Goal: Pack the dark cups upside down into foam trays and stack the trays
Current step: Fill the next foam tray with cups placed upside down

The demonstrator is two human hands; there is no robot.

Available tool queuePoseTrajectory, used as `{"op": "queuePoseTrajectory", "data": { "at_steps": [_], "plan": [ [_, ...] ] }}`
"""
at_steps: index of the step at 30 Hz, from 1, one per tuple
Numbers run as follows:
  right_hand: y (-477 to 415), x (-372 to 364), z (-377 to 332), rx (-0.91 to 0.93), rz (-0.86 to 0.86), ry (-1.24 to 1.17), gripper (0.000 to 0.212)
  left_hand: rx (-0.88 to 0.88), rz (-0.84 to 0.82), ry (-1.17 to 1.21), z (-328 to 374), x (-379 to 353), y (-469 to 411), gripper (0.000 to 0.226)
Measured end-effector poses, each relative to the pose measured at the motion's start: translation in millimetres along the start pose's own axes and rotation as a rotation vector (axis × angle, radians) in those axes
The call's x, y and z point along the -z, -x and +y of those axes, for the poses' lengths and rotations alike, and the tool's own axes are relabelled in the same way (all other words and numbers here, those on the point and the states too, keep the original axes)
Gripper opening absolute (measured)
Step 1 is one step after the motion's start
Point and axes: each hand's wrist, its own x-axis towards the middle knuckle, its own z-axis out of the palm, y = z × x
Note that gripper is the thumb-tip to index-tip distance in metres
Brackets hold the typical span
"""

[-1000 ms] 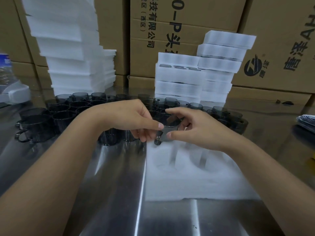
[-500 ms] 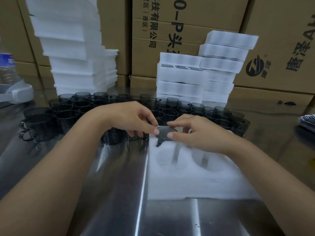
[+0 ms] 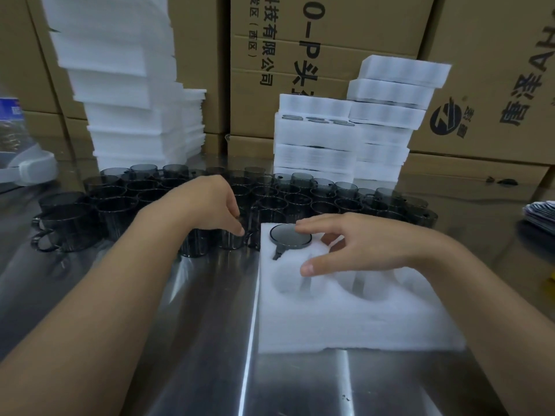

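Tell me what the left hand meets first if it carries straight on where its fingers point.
Likely the dark translucent plastic cup beside the white foam tray; the left hand looks almost on it, though depth is unclear.

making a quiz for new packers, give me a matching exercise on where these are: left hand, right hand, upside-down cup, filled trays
Things:
1. left hand
2. right hand
3. upside-down cup
4. filled trays

Places or states:
a. stacked at the back by the boxes
b. in the foam tray's far left pocket
c. pinching a loose cup's rim
d. spread open over the foam tray

Pairs: 1-c, 2-d, 3-b, 4-a
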Motion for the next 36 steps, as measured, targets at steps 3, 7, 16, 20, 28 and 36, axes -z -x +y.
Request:
{"op": "queuePoseTrajectory", "data": {
  "at_steps": [3,7,16,20,28,36],
  "plan": [
    [-0.8,-2.0,-0.8,-0.001,-0.04,0.032,0.094,-0.005,-0.004,-0.121,6.8,-8.7,-1.3,0.017],
    [-0.7,-2.9,-1.4,-0.005,-0.045,0.041,0.084,-0.016,0.004,-0.195,9.1,-12.8,-0.2,0.011],
    [-7.2,-11.3,-2.3,0.037,0.135,0.029,0.061,-0.008,0.243,-0.162,21.1,-1.0,8.8,0.012],
    [-9.8,-14.2,-3.5,0.048,0.167,-0.005,0.059,-0.054,0.478,-0.029,27.0,-1.2,11.1,0.006],
    [-11.4,8.3,3.8,-0.163,0.504,-0.653,0.04,-0.383,0.726,0.144,46.8,-25.4,11.0,0.01],
    [-11.3,9.9,11.6,-0.13,0.413,-0.933,0.047,-0.65,0.652,0.139,58.1,-44.9,13.7,0.017]
  ]
}}
